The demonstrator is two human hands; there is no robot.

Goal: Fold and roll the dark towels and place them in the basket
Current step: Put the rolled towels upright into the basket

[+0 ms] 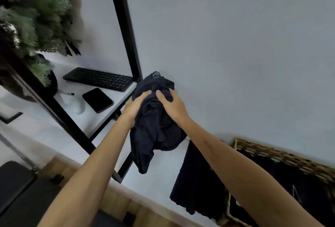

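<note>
- The towel (155, 118) is a dark bunch held up in the air, in front of the wall (235, 45); one end hangs down below both hands.
- The left hand (135, 108) holds its left side, fingers curled into the cloth.
- The right hand (172, 106) holds its right side, thumb pressed on the front; each grip is clenched on the towel.
- The basket (282, 156) stands lower right, with dark cloth (195, 177) hanging over its edge.
- On the table (112, 110) to the left lie a keyboard (98, 79) and a phone (97, 99).

Towel (155, 118) between both hands, basket (282, 156) lower right, keyboard (98, 79) and phone (97, 100) on shelf (108, 116) left
</note>
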